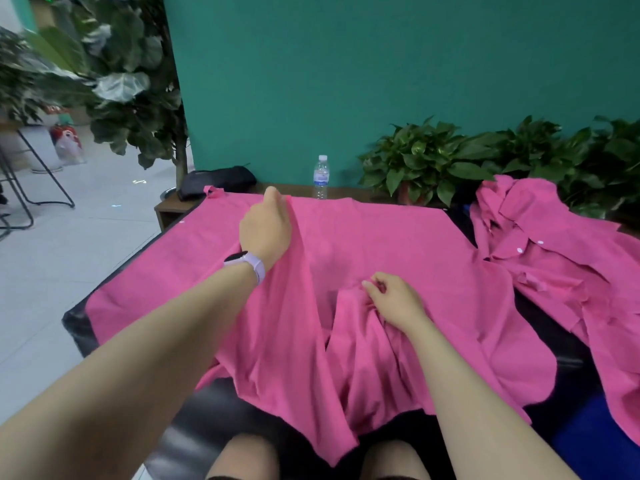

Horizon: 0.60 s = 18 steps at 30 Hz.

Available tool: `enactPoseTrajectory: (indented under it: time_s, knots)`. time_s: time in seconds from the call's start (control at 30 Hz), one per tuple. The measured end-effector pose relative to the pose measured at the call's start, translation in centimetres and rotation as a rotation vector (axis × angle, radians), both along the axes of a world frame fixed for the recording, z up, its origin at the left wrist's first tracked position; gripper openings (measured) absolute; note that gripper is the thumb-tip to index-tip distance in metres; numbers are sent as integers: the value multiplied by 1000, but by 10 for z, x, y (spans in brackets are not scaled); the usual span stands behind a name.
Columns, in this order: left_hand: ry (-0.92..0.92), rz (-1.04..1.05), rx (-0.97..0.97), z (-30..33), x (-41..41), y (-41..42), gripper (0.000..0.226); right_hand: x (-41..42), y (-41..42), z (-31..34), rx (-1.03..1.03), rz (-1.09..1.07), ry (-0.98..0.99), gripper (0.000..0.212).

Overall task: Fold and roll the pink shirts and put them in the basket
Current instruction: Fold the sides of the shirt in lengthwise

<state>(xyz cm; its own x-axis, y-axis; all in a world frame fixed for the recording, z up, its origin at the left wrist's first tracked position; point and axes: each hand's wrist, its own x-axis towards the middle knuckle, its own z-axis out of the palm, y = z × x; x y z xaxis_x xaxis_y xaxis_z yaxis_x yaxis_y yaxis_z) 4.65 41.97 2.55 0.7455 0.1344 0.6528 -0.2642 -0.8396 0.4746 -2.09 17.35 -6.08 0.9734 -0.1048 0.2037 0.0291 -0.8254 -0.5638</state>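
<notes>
A pink shirt lies spread over most of the black worktop, its near hem hanging off the near edge toward the person's knees. The left hand, with a pale watch on the wrist, reaches to the far edge and its grip is clamped on a raised fold of the shirt there, lifting a ridge of cloth that runs back toward the near edge. The right hand sits at the shirt's middle, its grip pinched together on a bunched part of the cloth. A second pink shirt lies crumpled at the far right corner, apart from both hands. Bare worktop shows along the left edge and between the two shirts. Beyond the far edge stand a water bottle, a black pouch and leafy plants against a green wall.
</notes>
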Motion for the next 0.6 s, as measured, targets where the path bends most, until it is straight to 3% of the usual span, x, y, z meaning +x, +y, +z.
enactPoseTrajectory:
  time_s: [0.37,0.5,0.6]
  knots:
    - [172,44,68,-33,113,-14,23,5,5,-11,-118,-50,-103,32]
    - [318,51,231,-74,121,-25,18,3,5,-12,-158,-79,-156,33]
    - [314,82,298,-91,126,-26,16,-2,8,-12,-196,-51,-164,33]
